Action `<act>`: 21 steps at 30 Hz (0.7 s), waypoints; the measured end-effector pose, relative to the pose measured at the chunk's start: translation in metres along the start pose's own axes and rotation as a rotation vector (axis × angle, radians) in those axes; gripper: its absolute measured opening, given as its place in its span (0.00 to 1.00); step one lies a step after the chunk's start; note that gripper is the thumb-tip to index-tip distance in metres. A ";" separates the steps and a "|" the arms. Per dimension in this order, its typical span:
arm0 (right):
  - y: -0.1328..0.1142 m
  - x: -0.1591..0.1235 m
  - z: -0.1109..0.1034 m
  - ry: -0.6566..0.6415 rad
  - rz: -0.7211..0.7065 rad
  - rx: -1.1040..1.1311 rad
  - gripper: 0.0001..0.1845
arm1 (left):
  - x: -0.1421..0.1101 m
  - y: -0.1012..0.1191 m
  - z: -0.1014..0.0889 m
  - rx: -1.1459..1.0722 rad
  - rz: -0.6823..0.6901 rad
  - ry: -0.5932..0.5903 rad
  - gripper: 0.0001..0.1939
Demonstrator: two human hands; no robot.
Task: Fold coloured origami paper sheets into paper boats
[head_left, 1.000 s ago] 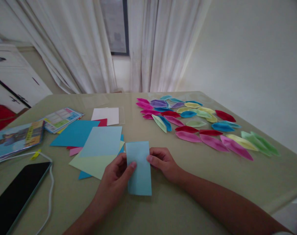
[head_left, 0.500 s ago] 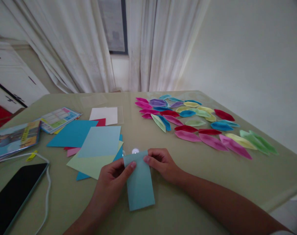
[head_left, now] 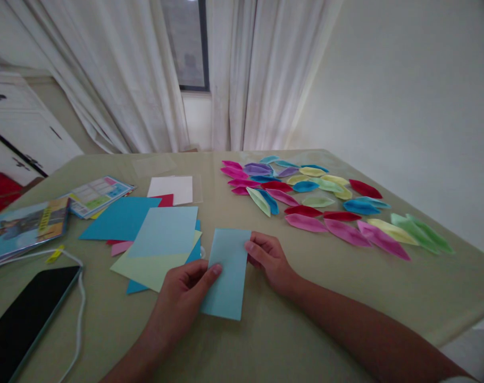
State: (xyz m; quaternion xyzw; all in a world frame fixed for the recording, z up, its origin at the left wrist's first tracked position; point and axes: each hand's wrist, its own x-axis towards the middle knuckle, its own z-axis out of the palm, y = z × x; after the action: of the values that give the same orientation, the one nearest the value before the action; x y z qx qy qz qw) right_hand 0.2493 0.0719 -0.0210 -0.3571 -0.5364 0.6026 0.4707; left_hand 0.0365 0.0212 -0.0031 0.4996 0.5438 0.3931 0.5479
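Between my hands is a light blue sheet of paper (head_left: 228, 282), folded into a tall narrow rectangle and held above the table. My left hand (head_left: 186, 292) pinches its left edge, thumb on the front face and fingers behind. At the upper right corner, my right hand (head_left: 272, 260) grips the paper between thumb and fingers. Left of my hands lies a loose pile of coloured paper, with a light blue sheet (head_left: 166, 230) over a pale green sheet (head_left: 150, 270) and a blue sheet (head_left: 120, 218) beside them.
Several folded paper pieces, such as a pink one (head_left: 348, 232), spread across the table's right side. At left are a phone (head_left: 32, 319), a white cable (head_left: 80, 314), a booklet (head_left: 24, 229) and a printed card (head_left: 100, 196). White paper (head_left: 170, 190) lies farther back.
The folded light blue paper has moved up and now leans the other way, its top tilted right. My right hand has shifted slightly right along with its corner.
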 end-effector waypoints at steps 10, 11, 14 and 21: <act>-0.005 -0.004 0.005 -0.113 0.012 0.000 0.21 | 0.005 -0.004 0.000 -0.016 0.138 0.153 0.27; -0.005 -0.003 0.005 -0.119 0.015 0.020 0.20 | 0.004 -0.004 0.001 -0.004 0.136 0.129 0.29; -0.006 -0.003 0.006 -0.135 0.023 0.079 0.19 | 0.000 -0.006 0.003 0.053 0.116 0.035 0.39; -0.004 -0.002 0.006 -0.145 0.020 0.131 0.16 | -0.003 -0.006 0.003 0.103 0.114 -0.034 0.45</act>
State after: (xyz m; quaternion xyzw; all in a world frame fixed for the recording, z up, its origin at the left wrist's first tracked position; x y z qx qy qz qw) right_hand 0.2450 0.0678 -0.0166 -0.2865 -0.5249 0.6652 0.4470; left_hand 0.0387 0.0171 -0.0091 0.5641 0.5246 0.3866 0.5072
